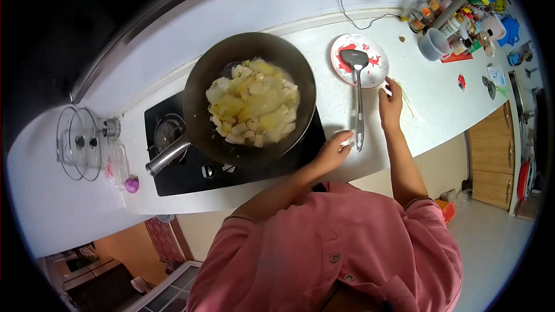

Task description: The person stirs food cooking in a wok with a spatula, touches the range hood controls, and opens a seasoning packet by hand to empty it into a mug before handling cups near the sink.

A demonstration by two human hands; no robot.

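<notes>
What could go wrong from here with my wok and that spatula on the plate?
Your left hand is near the wok, which may be hot, so brushing it could burn you. The spatula lies with its long handle sticking out past the plate toward that same hand, so a bump might knock it off.

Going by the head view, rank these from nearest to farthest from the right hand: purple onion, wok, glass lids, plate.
From the right hand:
1. Plate: right by the fingertips, under the spatula's head.
2. Wok: to the left, on the stove.
3. Purple onion: left end of the counter.
4. Glass lids: far left, beyond the onion.
</notes>
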